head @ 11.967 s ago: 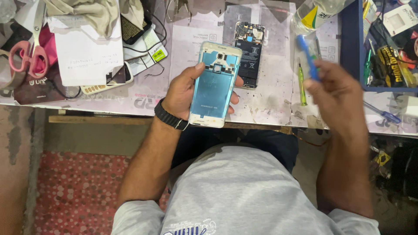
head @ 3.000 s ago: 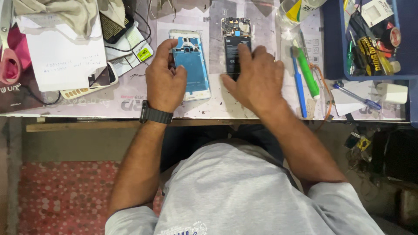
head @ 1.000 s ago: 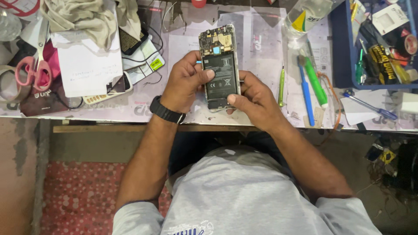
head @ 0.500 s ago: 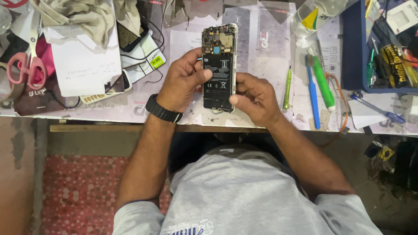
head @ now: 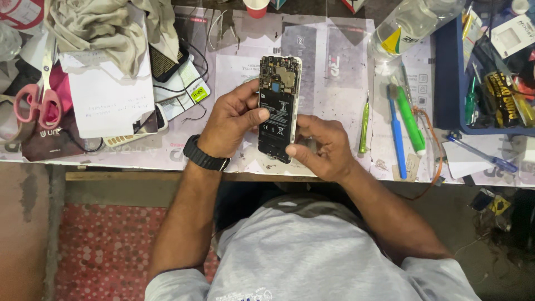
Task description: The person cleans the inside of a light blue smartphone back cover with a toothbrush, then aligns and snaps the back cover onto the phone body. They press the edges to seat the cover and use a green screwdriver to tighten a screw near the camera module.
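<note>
An opened phone [head: 277,106] with its back cover off shows a black battery and a circuit board at the top. Both hands hold it above the workbench [head: 334,61]. My left hand [head: 231,120], with a black watch on the wrist, grips the phone's left edge, thumb on the battery. My right hand [head: 320,147] holds the lower right corner, thumb at the bottom edge of the battery.
To the right lie a green screwdriver [head: 363,125], a blue tool [head: 395,134], a green tool [head: 411,122] and a clear bottle [head: 409,22]. A blue tray [head: 446,83] of tools stands far right. Papers, a cloth [head: 106,28], pink scissors [head: 40,100] and another phone [head: 167,58] sit at the left.
Twelve seconds ago my left hand held a blue-backed phone frame and my right a blue tool; both were set down. Both hands then picked up the opened phone and hold it nearly still.
</note>
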